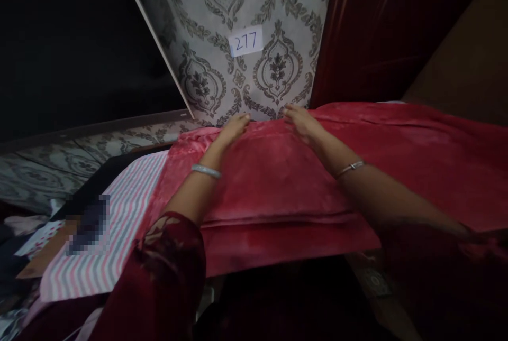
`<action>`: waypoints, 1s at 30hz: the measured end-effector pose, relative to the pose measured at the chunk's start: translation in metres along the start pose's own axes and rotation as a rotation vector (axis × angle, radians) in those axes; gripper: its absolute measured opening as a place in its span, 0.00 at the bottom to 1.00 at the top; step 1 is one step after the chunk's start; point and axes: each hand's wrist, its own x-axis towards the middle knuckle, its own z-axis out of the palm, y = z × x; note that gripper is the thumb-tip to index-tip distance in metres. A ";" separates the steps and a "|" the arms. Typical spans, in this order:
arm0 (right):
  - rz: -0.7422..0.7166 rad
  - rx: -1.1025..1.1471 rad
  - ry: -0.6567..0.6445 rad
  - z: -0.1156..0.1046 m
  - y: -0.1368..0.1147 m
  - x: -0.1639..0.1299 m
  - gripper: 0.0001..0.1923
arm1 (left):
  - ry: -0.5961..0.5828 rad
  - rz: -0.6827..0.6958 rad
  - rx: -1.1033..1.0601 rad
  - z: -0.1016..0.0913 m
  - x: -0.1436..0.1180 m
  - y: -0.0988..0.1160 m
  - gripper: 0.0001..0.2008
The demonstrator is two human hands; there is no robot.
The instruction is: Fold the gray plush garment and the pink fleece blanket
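Left of the red velvet cloth (278, 182) lies a striped pink sheet (119, 224). The left hand (234, 127) rests flat and unclenched on the cloth's far edge; beside it the right hand (299, 119) does likewise, under the paper label (246, 41).

A white label (246, 41) with the number 277 sticks on the patterned wallpaper (222, 8). A striped pink and white cloth (119, 214) lies at the left. A dark red curtain (369, 24) hangs behind.
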 end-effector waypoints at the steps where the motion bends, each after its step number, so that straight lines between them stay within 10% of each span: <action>1: 0.089 0.131 0.025 0.006 -0.004 0.012 0.23 | 0.014 -0.063 -0.138 0.001 0.013 0.001 0.17; 15: 0.366 1.411 0.204 0.024 0.084 0.024 0.32 | 0.333 -0.275 -1.352 0.013 0.001 -0.084 0.15; 30: 0.375 1.437 0.218 0.021 0.087 0.019 0.33 | 0.377 -0.214 -1.496 0.004 0.003 -0.091 0.25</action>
